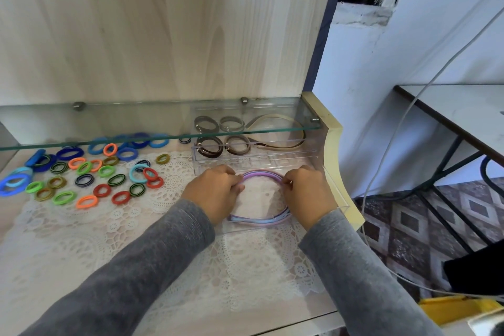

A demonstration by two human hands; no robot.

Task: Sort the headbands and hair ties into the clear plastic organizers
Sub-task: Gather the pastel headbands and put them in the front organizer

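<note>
Two hands are curled on nested lilac headbands (261, 173) inside the near clear organizer (245, 228) at 6 o'clock, left hand (215, 194) pinching the 9 o'clock side, right hand (305, 194) the 3 o'clock, and the stack is best lowered level and kept nested.

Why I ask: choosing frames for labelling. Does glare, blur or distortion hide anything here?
Head view: soft even light, faint shadows; wide-angle bends lines near the borders; the glass shelf shows the brown hair ties and cream headband twice; the clear organizer has walls hard to trace; left hand, right hand and the purple headbands they pinch look sharp.
</note>
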